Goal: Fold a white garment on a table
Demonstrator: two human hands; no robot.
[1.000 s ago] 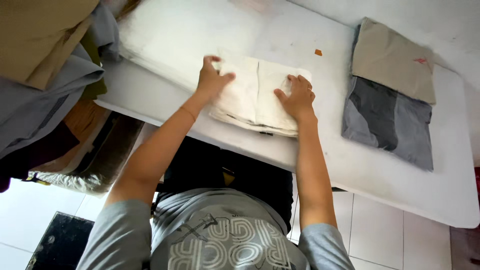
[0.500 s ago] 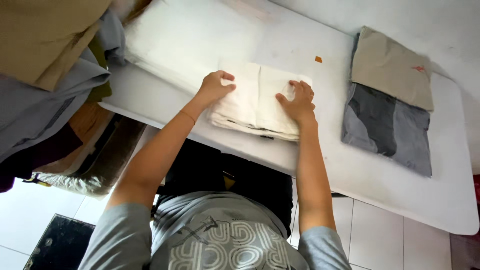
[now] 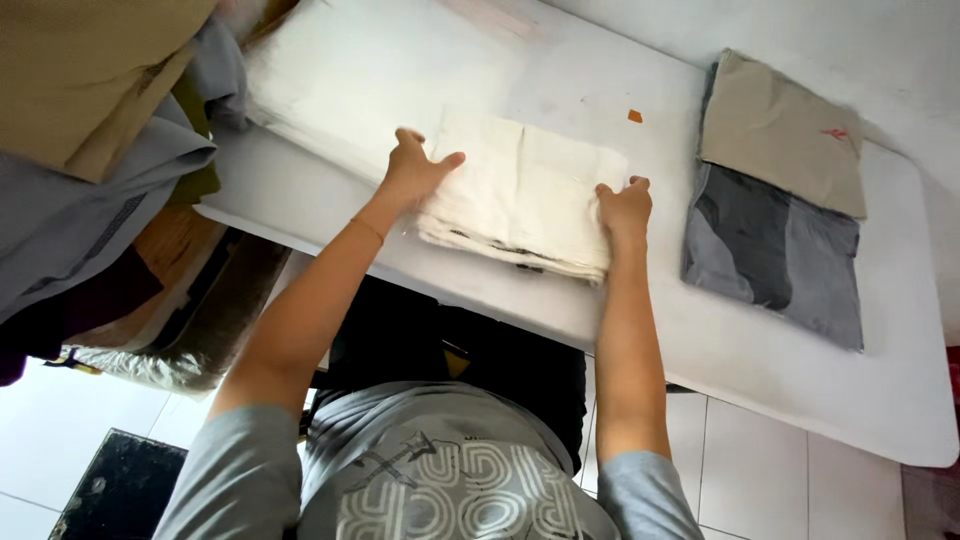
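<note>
**foldnoob:** Hands first, what are they doing? I read it as the left hand point(image 3: 412, 172) lying flat with fingers spread on the left end of the folded cream cloth point(image 3: 525, 190), and the right hand point(image 3: 625, 207) at the right end.

**linen_lurker:** Yep. The left is open and pressing, not gripping. The right has its fingers curled onto the cloth's edge, but I can't tell if it's actually pinching the layers or just resting on them. The cloth sits near the front edge of the white table point(image 3: 760, 350), between the clothes heap point(image 3: 90, 110) on the left and the tan and grey folded stack point(image 3: 780, 200) on the right, well apart from both.

**foldnoob:** So which step is this?

**linen_lurker:** My guess is squaring up a finished fold. Its long axis runs left to right, roughly along the table's front edge and dipping a bit to the right. The layered open edges face the person, and a crease crosses the middle. Lifting it would call for both hands getting under the ends evenly, or the layers will slide apart.
</note>
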